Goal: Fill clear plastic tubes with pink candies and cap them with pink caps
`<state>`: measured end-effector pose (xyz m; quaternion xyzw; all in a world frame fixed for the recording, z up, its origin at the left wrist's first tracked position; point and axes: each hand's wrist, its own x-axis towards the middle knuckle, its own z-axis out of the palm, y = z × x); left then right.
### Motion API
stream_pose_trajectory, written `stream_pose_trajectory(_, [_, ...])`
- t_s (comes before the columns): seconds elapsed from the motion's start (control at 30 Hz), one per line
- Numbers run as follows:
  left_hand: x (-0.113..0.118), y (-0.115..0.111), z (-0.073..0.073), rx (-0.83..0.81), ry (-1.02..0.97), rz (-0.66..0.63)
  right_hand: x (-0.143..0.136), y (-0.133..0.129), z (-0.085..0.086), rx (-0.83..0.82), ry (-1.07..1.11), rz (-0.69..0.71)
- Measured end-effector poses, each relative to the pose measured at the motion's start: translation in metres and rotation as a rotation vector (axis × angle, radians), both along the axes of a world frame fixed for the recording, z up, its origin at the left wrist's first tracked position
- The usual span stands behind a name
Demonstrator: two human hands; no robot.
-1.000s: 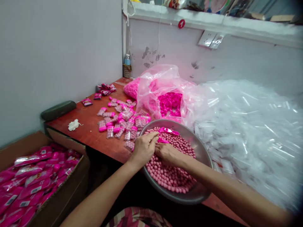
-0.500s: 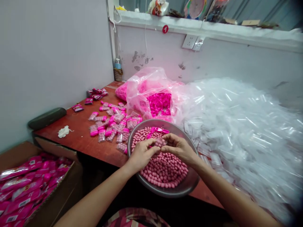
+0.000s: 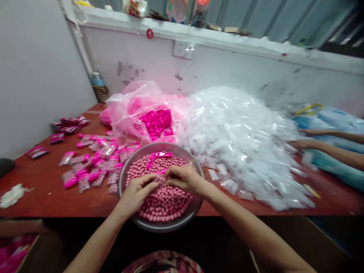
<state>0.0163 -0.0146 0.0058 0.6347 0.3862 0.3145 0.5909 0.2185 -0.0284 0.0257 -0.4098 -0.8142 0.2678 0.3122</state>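
Over a metal bowl [image 3: 199,189] of pink beads [image 3: 166,206], my left hand [image 3: 140,192] pinches a small clear container [image 3: 160,181] filled with pink beads. My right hand [image 3: 182,178] meets it from the other side, fingers closed at the container's upper end, where a bit of bright pink shows. What the right fingertips hold is too small and blurred to tell. Pink plastic pieces [image 3: 160,154] lie on the beads behind the hands.
Filled containers with pink caps [image 3: 96,161] are heaped left of the bowl. Behind stands a bag of pink caps [image 3: 156,123]. Clear empty containers [image 3: 236,132] are piled at the right, where another person's hands [image 3: 301,144] reach in. A box [image 3: 31,252] stands lower left.
The view has swung to the right, bringing the other person's arms into sight. Both my hands are still together over the bowl, and bright pink now shows at the container's top.
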Motion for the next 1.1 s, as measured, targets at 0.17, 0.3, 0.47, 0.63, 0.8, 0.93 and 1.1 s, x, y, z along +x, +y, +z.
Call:
stream_pose_trajectory(0.17, [-0.001,0.004,-0.006,-0.171,-0.074,0.133,0.004,-0.023,-0.016,0.115,0.058,-0.265])
stream_pose_trajectory(0.3, [-0.001,0.005,-0.008,-0.28,-0.175,0.193,0.04,-0.042,-0.021,0.17,0.041,-0.478])
stream_pose_trajectory(0.47, [0.0,0.005,-0.007,-0.275,-0.152,0.154,0.129,-0.047,-0.046,-0.002,-0.217,-0.914])
stream_pose_trajectory(0.63, [0.002,0.003,-0.005,-0.241,-0.104,0.168,0.161,-0.043,-0.065,-0.057,-0.248,-0.857])
stream_pose_trajectory(0.8, [0.002,0.0,-0.003,-0.187,-0.149,0.238,0.121,-0.026,-0.039,0.03,-0.126,-0.722])
stream_pose_trajectory(0.93, [0.004,0.001,-0.002,-0.165,-0.231,0.333,0.071,0.004,-0.013,0.093,-0.295,-0.346])
stream_pose_trajectory(1.1, [0.005,-0.001,0.0,-0.082,-0.313,0.462,0.006,0.043,-0.01,0.117,-0.568,0.027])
